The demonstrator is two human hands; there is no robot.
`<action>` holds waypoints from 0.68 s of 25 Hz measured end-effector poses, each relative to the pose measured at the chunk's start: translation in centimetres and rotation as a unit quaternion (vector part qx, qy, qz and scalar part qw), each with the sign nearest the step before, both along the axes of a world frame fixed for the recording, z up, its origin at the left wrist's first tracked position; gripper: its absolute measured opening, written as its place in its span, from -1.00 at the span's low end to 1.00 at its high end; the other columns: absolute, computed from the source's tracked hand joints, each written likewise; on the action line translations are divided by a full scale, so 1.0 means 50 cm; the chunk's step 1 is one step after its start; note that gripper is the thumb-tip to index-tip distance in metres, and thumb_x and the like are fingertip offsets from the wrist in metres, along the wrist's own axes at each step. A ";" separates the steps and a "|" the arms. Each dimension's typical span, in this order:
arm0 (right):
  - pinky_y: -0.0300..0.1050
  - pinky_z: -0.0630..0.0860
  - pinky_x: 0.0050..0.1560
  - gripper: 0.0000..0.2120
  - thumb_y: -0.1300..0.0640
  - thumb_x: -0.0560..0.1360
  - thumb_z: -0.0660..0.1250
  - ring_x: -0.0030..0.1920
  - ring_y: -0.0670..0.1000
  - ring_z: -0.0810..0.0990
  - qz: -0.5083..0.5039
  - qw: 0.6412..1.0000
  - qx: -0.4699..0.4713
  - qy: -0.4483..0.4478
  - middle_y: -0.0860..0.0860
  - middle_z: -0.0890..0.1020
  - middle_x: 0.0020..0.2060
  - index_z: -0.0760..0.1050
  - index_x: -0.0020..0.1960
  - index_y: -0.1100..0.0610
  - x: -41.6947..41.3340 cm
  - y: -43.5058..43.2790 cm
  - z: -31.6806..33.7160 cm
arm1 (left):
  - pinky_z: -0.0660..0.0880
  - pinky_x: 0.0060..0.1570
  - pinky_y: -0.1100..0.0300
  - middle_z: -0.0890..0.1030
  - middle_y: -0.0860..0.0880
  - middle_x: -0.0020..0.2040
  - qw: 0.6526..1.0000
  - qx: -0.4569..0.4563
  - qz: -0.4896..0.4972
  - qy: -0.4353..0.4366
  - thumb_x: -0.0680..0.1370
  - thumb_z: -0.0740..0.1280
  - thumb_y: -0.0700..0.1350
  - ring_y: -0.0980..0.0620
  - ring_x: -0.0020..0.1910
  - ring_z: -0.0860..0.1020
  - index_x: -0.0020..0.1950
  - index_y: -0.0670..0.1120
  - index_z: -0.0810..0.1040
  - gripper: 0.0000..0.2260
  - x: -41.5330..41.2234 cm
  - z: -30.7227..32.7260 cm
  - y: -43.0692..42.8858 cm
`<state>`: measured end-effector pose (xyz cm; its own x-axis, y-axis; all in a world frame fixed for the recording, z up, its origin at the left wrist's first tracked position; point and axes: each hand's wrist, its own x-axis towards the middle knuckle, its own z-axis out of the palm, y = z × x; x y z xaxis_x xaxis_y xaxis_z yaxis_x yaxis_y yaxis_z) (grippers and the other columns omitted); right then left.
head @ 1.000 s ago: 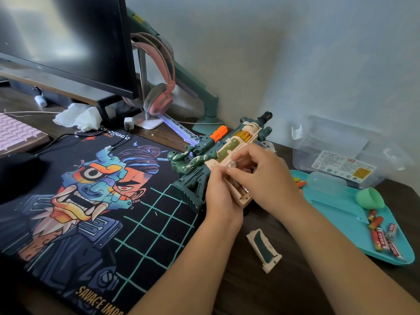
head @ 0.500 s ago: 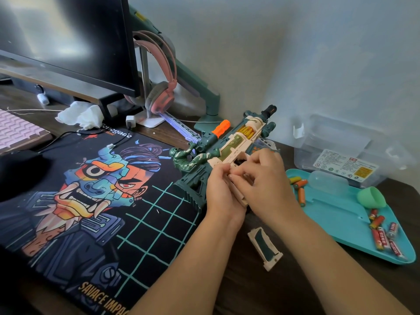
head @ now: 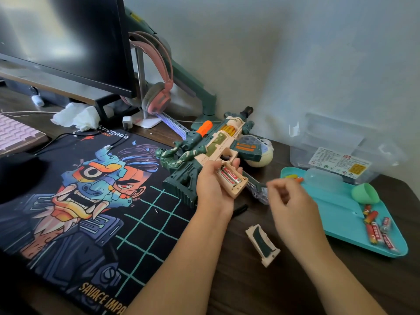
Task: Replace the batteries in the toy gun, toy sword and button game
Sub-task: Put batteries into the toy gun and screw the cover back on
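left hand (head: pixel 212 189) grips toy gun (head: pixel 213 151) | right hand (head: pixel 289 198) raised, fingers curled

gun (head: pixel 218 144): we see moulded plastic, dull green and cream, with a glossy orange tip
batteries (head: pixel 230 176): we see shiny red wrap with bright metal ends
cover (head: pixel 262 244): we see matt cream plastic
tray (head: pixel 336 214): we see smooth teal plastic with a soft sheen
box (head: pixel 341 146): we see clear plastic with a paper label
mat (head: pixel 75 201): we see printed cloth, matt
bench (head: pixel 238 280): we see dark wood grain, low sheen
tissue (head: pixel 76 115): we see crumpled white paper
monitor (head: pixel 59 37): we see a glossy black screen
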<state>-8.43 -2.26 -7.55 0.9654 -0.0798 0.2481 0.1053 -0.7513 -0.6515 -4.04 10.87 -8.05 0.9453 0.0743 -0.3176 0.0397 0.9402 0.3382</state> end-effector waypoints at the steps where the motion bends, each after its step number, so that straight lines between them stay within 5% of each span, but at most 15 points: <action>1: -0.32 0.40 -0.16 -0.87 -0.08 0.55 0.24 -0.07 -0.18 0.47 0.012 0.995 -0.080 0.056 -0.15 0.49 -0.07 0.47 0.05 -0.10 -0.017 -0.010 -0.007 | 0.55 0.02 0.08 0.62 -0.25 0.02 1.000 -0.007 0.004 0.003 0.60 0.12 -0.26 -0.07 -0.06 0.64 0.13 -0.26 0.52 -0.78 0.000 0.001 0.004; 5: -0.27 0.40 -0.01 -0.45 -0.36 0.36 0.30 0.06 -0.16 0.35 0.025 0.961 -0.228 0.157 -0.17 0.36 -0.01 0.42 0.25 -0.10 -0.081 -0.019 -0.032 | 0.55 0.03 0.07 0.63 -0.23 -0.01 1.000 -0.013 0.010 0.005 0.60 0.12 -0.27 -0.06 -0.07 0.65 0.10 -0.24 0.51 -0.80 -0.005 0.004 0.010; 10: -0.24 0.47 -0.08 -0.72 -0.17 0.36 0.39 -0.07 -0.16 0.40 0.011 0.972 -0.177 0.151 -0.21 0.37 -0.11 0.42 -0.01 -0.12 -0.090 -0.005 -0.013 | 0.57 -0.03 0.08 0.66 -0.22 -0.02 1.000 -0.010 -0.005 -0.015 0.59 0.12 -0.28 -0.05 -0.10 0.67 0.18 -0.22 0.50 -0.76 -0.010 0.001 0.003; 14: -0.30 0.49 -0.18 -0.74 -0.07 0.39 0.42 -0.11 -0.20 0.49 0.026 0.999 -0.033 -0.013 -0.19 0.47 -0.09 0.43 0.01 -0.12 -0.054 0.013 0.021 | 0.56 -0.07 0.07 0.66 -0.22 -0.06 0.999 0.004 -0.031 -0.030 0.58 0.13 -0.26 -0.05 -0.14 0.65 0.27 -0.24 0.49 -0.69 -0.002 -0.008 -0.005; 17: -0.41 0.43 -0.24 -0.74 -0.02 0.42 0.43 -0.11 -0.23 0.47 0.029 0.995 -0.038 -0.083 -0.15 0.47 -0.05 0.50 0.07 -0.03 -0.017 0.039 0.026 | 0.56 -0.07 0.04 0.64 -0.19 -0.12 0.998 0.006 -0.047 -0.051 0.56 0.13 -0.24 -0.06 -0.17 0.61 0.32 -0.22 0.47 -0.65 -0.004 -0.011 -0.006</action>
